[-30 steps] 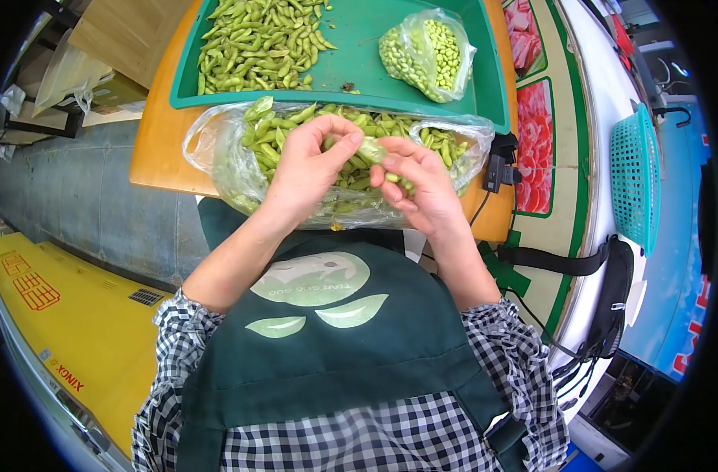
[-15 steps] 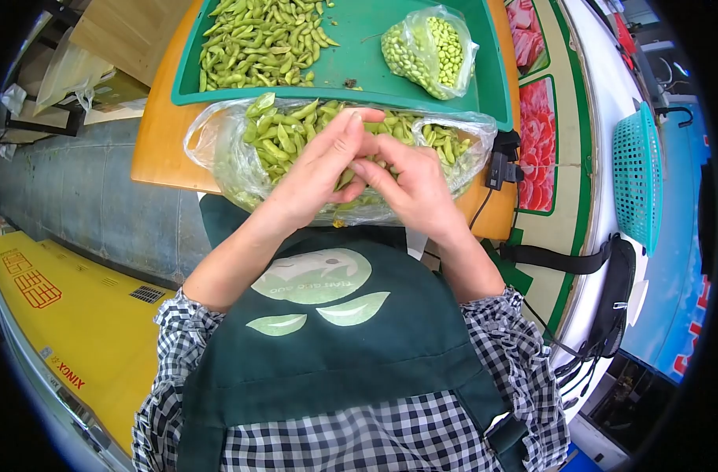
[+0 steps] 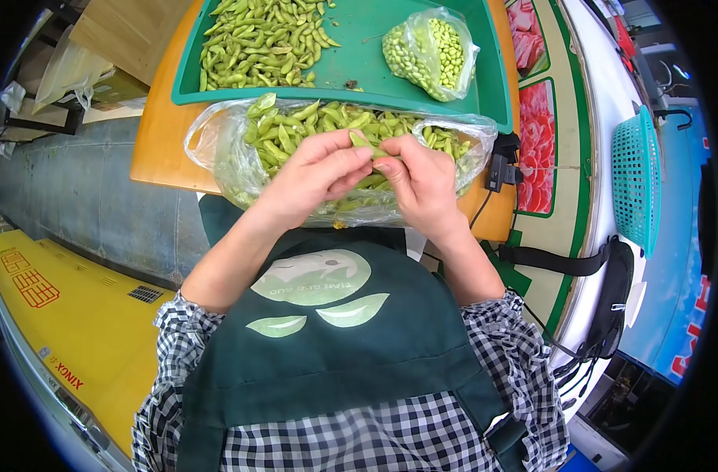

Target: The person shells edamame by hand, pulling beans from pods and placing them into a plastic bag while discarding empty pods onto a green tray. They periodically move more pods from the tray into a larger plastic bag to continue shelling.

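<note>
Both the left hand (image 3: 315, 175) and the right hand (image 3: 418, 182) pinch one bean pod (image 3: 367, 145) between their meeting fingertips, apparently just above the open plastic bag (image 3: 217, 145) of pods lying beneath them.

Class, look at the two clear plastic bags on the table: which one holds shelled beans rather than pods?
The small bag lying inside the green tray holds loose beans; the large bag under the hands, in front of the tray, holds pods.
</note>
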A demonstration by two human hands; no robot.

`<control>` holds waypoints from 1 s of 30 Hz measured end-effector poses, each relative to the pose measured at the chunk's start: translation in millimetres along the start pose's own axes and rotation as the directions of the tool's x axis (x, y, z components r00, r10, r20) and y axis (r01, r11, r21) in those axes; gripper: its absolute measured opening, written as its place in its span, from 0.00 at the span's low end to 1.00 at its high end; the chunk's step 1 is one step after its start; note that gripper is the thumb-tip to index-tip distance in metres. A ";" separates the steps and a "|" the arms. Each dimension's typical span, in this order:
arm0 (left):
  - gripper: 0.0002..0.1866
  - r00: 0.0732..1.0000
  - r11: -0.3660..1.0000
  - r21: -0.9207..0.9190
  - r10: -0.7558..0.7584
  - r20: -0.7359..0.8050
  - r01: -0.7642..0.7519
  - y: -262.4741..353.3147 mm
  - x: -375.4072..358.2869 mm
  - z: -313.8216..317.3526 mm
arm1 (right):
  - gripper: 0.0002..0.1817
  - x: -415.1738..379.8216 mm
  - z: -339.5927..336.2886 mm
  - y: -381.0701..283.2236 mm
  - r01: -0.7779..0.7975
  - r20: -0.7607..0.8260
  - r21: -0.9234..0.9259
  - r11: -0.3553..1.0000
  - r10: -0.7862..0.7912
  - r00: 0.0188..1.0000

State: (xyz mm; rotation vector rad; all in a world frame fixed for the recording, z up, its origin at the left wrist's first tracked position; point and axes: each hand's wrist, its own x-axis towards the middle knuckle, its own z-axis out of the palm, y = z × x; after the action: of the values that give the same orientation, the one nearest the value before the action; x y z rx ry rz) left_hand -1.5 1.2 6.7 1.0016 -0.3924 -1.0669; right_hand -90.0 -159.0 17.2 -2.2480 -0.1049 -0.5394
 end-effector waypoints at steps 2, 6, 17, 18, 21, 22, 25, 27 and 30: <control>0.09 1.000 1.000 0.023 0.019 0.023 -0.020 -0.4 -1.0 3.0 | 0.09 0.5 1.4 0.9 0.095 -0.033 -0.103 0.990 -0.098 0.995; 0.10 0.999 0.999 0.031 0.032 0.039 -0.033 -0.5 -2.6 4.1 | 0.10 1.3 2.0 -2.1 0.174 -0.056 -0.209 0.962 -0.189 0.980; 0.06 0.996 0.991 -0.126 0.042 -0.078 -0.052 -9.4 4.9 9.8 | 0.14 0.5 20.1 1.7 0.192 -0.085 -0.364 0.912 -0.237 0.968; 0.07 0.993 0.988 -0.143 0.049 -0.109 -0.065 -11.0 5.0 10.9 | 0.14 -0.8 23.8 4.8 0.157 -0.126 -0.288 0.945 -0.200 0.972; 0.05 0.986 0.985 -0.151 0.053 -0.160 -0.077 -8.4 4.5 16.1 | 0.17 -5.7 29.8 1.9 -0.161 -0.127 0.225 0.961 0.193 0.973; 0.05 0.983 0.987 -0.143 0.050 -0.177 -0.076 -7.1 4.1 17.4 | 0.19 -7.7 30.5 0.4 -0.418 0.051 0.586 0.694 0.483 0.874; 0.07 0.973 0.997 0.059 0.062 -0.221 -0.051 -8.8 6.3 8.5 | 0.23 -2.2 20.1 2.6 -0.436 0.182 0.493 0.753 0.401 0.898; 0.07 0.979 0.997 0.068 0.061 -0.196 -0.048 -8.2 6.9 6.6 | 0.23 1.8 13.9 7.7 -0.321 0.179 0.328 0.889 0.275 0.945; 0.07 0.989 0.993 0.119 0.045 -0.142 -0.028 -8.1 6.6 2.8 | 0.22 -1.1 13.2 6.7 -0.434 0.272 0.448 0.782 0.343 0.899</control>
State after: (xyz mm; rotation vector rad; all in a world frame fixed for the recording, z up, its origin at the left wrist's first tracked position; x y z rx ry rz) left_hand -4.7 -6.9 0.2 1.1639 -0.3565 -0.9407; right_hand -84.8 -153.7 4.3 -1.7277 0.1234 -0.0646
